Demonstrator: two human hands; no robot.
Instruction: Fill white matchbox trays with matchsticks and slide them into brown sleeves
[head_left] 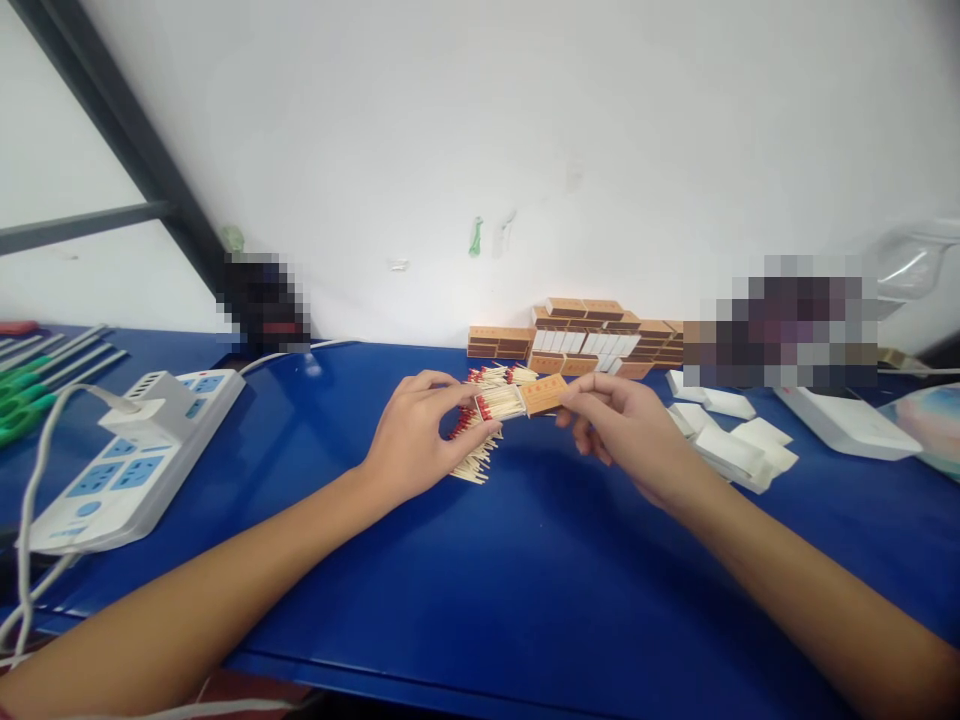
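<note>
Both hands meet over the middle of a blue table (525, 570). My left hand (415, 437) pinches the white inner tray (500, 403) of a matchbox, filled with red-tipped matches. My right hand (624, 424) grips the orange outer sleeve (544, 394), and the tray sits partly inside that sleeve. A loose heap of matches (477, 458) lies on the table under and behind my left hand.
Stacked orange and white matchboxes (581, 338) stand against the white wall. Empty white trays (731, 440) lie right of my right hand. A white power strip (127, 455) with cables sits at the left, green-handled tools (30, 395) beyond it. A white flat device (847, 422) lies at the right.
</note>
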